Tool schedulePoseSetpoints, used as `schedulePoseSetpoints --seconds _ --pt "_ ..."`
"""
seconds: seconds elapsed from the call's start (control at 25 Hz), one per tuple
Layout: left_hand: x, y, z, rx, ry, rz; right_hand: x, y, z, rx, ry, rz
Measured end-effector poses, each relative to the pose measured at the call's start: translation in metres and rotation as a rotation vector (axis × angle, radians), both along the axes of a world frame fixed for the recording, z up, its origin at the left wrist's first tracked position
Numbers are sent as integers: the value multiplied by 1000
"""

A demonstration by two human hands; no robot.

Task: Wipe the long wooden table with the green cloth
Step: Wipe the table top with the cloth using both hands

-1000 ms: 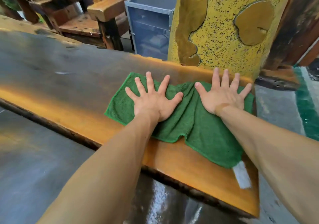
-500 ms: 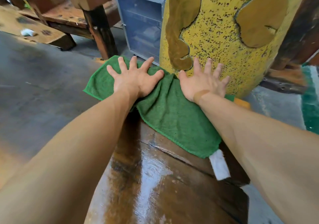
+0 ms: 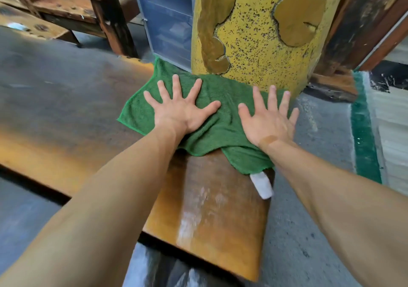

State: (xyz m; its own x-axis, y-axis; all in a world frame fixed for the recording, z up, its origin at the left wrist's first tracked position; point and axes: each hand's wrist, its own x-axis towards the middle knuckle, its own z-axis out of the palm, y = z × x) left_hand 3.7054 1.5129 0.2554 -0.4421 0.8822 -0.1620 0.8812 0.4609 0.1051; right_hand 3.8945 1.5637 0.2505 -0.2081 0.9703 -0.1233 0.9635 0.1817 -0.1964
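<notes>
The green cloth (image 3: 218, 107) lies spread over the far right end of the long wooden table (image 3: 66, 101), its far corner hanging past the table's back edge. My left hand (image 3: 178, 107) presses flat on the cloth's left half with fingers spread. My right hand (image 3: 269, 118) presses flat on the right half, fingers straight, near the table's end. A white label (image 3: 261, 185) hangs from the cloth's near right corner. The near end of the table shines wet.
A big yellow speckled pillar (image 3: 260, 28) stands right behind the cloth. A blue-grey cabinet (image 3: 167, 19) is left of it, and wooden benches (image 3: 88, 6) stand at the back left. Grey floor and a green strip (image 3: 362, 132) lie to the right.
Both hands have kept pressing the cloth and slid it across the table's right end; it now sits slightly nearer me than half a second ago, and my view has shifted.
</notes>
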Motion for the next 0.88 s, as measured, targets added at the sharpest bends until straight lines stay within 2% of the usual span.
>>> schedulePoseSetpoints --seconds 0.2,0.4,0.6,0.88 --pt "7 -100 1 2 32 -49 -7 -116 5 43 -81 149" --pt "4 -227 5 -62 34 -59 -6 -228 11 -50 -104 125" --pt "17 -365 4 -46 27 -65 8 -370 14 -23 -106 149" --pt "40 -535 8 -92 28 -35 30 -543 18 -119 -82 161"
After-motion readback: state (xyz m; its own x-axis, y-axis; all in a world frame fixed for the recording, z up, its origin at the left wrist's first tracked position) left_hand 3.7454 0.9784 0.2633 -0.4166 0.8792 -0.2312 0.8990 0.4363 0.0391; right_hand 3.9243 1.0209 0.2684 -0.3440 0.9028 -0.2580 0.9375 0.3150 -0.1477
